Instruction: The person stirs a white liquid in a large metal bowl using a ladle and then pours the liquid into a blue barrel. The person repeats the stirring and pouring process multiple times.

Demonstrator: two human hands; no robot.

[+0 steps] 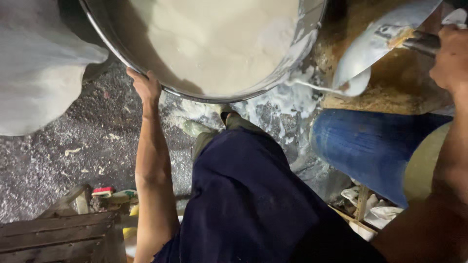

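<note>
Left hand (145,86): my fingers curled on the rim of the large round steel basin (292,58) of pale creamy mash, top centre.
Right hand (451,56): closed around the dark handle of the wide metal scoop (375,44).
Room: basin edge close above my knee; blue plastic barrel (370,146) crowds the right; wet floor (58,160) open on the left.
Scoop axis: handle upper right, blade down-left toward the basin, dripping white.

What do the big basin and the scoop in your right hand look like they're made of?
Basin: likely polished steel or aluminium; its rim shines and reflects, under white splashes. Scoop: grey metal by its dull sheen, coated in white liquid, on a dark handle gripped by the right hand. The left hand holds the rim.
</note>
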